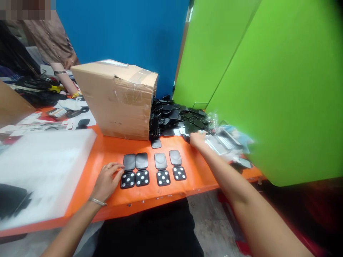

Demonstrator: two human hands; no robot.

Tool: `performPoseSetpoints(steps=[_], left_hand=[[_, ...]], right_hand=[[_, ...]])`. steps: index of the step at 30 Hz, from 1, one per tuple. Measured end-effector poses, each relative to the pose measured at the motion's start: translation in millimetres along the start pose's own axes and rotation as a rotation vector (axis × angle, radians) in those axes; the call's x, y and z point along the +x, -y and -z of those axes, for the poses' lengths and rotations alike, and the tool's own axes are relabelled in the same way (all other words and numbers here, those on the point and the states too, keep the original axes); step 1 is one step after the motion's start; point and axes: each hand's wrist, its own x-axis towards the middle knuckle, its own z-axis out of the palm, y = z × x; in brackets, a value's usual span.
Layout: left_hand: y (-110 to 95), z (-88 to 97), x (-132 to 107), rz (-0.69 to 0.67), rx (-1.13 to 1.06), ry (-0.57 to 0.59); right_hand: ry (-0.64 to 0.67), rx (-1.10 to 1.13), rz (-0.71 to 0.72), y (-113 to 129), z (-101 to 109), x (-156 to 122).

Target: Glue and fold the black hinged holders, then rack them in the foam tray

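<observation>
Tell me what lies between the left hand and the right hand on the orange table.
In the head view, four open black cases lie in a row on the orange table between the left hand and the right hand.

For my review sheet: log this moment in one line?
left hand: touching leftmost open case | right hand: reaching into black pile | four open cases in row | box behind

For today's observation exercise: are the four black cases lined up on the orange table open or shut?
Open. Each of the four black cases lies flat with its lid folded back, showing a base dotted with white spots. The left hand touches the leftmost one.
</observation>
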Motion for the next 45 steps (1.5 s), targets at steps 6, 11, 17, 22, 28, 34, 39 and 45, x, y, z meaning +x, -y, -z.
performPoseSetpoints(steps=[6, 11, 17, 22, 28, 34, 39, 45], left_hand=[[6, -8.8, 26, -0.043, 0.025, 0.011], [8, -12.7, 43, -0.189, 0.068, 0.119], [9, -16.2, 55, -0.386, 0.184, 0.354], [12, -20.6, 53, -0.403, 0.262, 0.468], [21, -21.5, 50, -0.477, 0.304, 0.451], [40, -17.3, 51, -0.488, 0.351, 0.461], [59, -4.3, 48, -0.42, 0.398, 0.477], [76, 19.3, 48, -0.372, 0.338, 0.508]], right_hand=[[0.038, -0.001, 0.074, -2, -3, -6], [0.017, 0.045, 0.176, 7, -2, -19], [-0.009, 0.064, -0.024, 20, -5, 14], [0.05, 0.083, -0.147, 27, -12, 34], [-0.015, 0.066, -0.059, 32, -17, 9], [-0.073, 0.089, 0.059, 36, -25, -16], [-0.1, 0.175, 0.177, 36, -21, -31], [-0.115, 0.301, 0.335, 17, -18, -58]])
